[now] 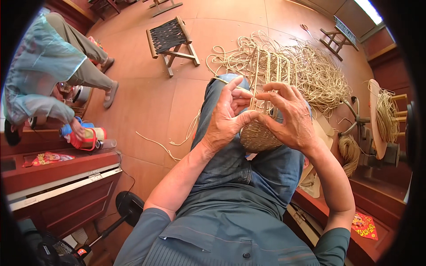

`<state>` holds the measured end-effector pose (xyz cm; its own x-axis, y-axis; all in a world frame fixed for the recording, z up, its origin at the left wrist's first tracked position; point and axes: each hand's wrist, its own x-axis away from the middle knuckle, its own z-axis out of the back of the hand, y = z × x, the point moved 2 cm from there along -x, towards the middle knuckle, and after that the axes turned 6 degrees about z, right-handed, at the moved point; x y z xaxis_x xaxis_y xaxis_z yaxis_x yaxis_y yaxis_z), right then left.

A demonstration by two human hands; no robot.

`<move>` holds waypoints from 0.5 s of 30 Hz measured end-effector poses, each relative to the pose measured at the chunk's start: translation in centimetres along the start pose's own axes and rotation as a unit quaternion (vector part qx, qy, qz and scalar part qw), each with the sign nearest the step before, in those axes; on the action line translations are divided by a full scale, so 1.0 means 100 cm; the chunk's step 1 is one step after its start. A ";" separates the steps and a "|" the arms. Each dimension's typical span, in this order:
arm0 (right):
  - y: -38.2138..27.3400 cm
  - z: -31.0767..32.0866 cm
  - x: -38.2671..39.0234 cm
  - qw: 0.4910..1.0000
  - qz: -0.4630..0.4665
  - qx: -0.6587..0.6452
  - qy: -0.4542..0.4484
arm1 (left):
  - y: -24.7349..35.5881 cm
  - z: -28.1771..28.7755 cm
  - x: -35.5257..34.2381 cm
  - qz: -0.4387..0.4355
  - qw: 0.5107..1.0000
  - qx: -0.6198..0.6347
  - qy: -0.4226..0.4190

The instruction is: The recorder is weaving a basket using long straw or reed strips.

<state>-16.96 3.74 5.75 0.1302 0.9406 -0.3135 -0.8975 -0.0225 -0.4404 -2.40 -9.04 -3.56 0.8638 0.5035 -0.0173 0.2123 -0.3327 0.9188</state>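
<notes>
A half-woven basket piece (258, 135) of tan cord rests between my thighs, with long upright strands (266, 66) rising from it toward the loose cord beyond. My left hand (226, 115) grips the piece at its upper left, thumb meeting the strands at the weave's edge, fingers curled beside a cord that runs out to the left. My right hand (288, 117) holds the upper right of the piece, thumb on the weave and fingers bent over the strands. The two thumbs nearly meet at the middle.
Tangled cord (319, 77) covers the floor ahead. A woven stool (166, 35) stands ahead-left. At left, another person (53, 75) reaches toward a red thermos (88, 138) near a red cabinet (62, 195). At right are cord coils (348, 155), a round board (376, 119) and a folding stool (337, 42).
</notes>
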 end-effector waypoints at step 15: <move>0.003 -0.009 0.009 0.998 0.041 0.044 -0.027 | -0.001 -0.007 0.009 0.040 0.997 0.020 0.068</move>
<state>-16.71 4.24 4.58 0.0332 0.9537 -0.2990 -0.9382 -0.0734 -0.3382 -1.94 -7.95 -3.37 0.8090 0.5771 0.1119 0.1660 -0.4070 0.8982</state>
